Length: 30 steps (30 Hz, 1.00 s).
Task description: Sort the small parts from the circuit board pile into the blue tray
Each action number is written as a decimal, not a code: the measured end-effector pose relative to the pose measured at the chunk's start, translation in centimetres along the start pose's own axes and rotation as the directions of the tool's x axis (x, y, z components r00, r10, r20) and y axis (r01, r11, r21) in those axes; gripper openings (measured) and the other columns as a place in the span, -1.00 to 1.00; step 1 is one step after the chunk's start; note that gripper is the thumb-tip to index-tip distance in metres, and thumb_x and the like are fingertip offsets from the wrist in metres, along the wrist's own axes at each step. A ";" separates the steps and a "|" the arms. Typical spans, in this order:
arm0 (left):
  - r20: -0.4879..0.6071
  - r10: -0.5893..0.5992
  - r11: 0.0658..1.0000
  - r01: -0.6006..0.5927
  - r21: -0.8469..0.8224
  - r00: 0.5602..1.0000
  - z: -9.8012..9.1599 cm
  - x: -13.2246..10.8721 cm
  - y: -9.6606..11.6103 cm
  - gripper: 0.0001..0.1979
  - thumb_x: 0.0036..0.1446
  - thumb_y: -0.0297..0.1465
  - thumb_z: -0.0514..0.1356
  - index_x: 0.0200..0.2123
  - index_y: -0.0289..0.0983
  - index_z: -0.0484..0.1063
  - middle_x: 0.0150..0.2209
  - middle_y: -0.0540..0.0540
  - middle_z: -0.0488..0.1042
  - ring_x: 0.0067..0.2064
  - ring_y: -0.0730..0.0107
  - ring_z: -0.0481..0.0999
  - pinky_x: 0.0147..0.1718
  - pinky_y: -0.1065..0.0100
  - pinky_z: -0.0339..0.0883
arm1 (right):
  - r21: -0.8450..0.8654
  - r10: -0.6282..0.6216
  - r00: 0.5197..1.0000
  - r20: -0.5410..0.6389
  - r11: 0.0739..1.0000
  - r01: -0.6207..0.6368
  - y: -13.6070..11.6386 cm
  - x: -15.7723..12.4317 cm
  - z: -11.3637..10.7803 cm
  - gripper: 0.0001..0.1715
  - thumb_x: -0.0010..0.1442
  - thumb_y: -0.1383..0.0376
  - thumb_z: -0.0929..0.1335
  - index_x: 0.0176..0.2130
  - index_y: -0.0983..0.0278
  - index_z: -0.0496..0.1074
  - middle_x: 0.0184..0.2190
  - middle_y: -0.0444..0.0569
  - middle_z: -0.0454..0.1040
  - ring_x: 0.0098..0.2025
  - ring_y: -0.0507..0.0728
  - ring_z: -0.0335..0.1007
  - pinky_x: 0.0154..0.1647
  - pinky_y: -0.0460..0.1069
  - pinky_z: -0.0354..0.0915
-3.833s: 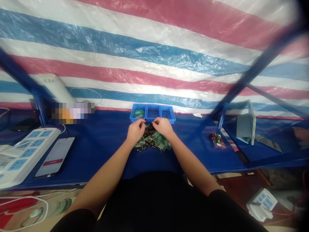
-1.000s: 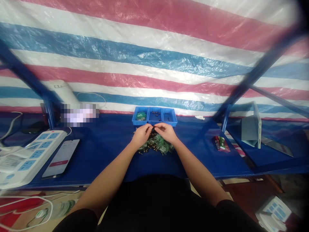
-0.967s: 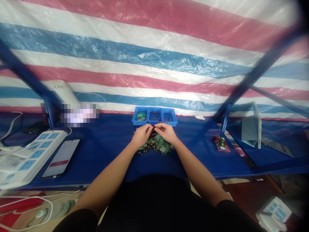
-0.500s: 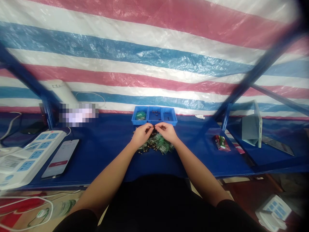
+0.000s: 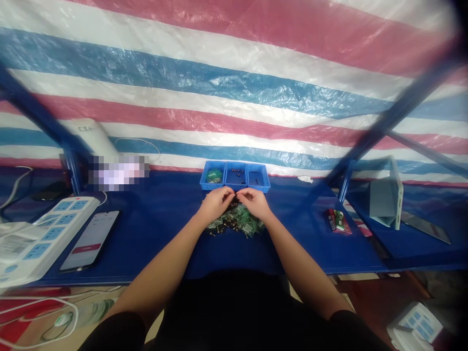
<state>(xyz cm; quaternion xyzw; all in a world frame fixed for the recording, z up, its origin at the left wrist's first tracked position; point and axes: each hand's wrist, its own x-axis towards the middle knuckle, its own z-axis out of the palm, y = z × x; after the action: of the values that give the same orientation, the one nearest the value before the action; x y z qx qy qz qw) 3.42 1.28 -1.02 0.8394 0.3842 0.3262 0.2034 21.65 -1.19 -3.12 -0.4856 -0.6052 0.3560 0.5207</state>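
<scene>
My left hand (image 5: 213, 203) and my right hand (image 5: 256, 202) meet over a pile of small green circuit boards and dark parts (image 5: 238, 222) on the blue table (image 5: 161, 214). Both hands pinch with fingertips close together around a tiny dark part between them; it is too small to name. Just beyond the hands sits a blue tray with three compartments (image 5: 235, 176). Its left compartment holds green pieces, and the other two hold a few small dark bits.
A white power strip (image 5: 32, 239) and a phone (image 5: 91, 239) lie at the left. A small red and green pack (image 5: 338, 221) and a propped tablet (image 5: 387, 195) are at the right. A striped tarp (image 5: 234, 87) hangs behind. Blue frame posts slant at both sides.
The hands have stayed over the pile and drawn closer together at the fingertips, working a small part. The view has shifted slightly.
</scene>
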 end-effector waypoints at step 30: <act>-0.022 0.029 0.999 -0.029 0.016 0.999 -1.9 -1.8 -1.7 -0.71 0.21 -0.21 0.14 -0.09 -0.19 0.51 -0.46 -0.03 0.47 -0.37 0.38 0.45 -0.18 0.30 0.35 | -0.313 -0.142 0.980 0.137 0.933 0.179 -1.8 -0.6 1.6 -0.78 0.27 0.21 0.27 -0.21 0.22 0.48 -0.34 0.00 0.49 -0.26 0.14 0.36 -0.22 0.02 0.30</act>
<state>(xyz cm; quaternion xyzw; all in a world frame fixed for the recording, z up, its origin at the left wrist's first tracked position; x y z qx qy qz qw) 0.34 1.10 -1.35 0.8427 0.3767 0.3356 0.1879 19.73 -2.12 -1.87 -0.4926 -0.7212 0.2349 0.4267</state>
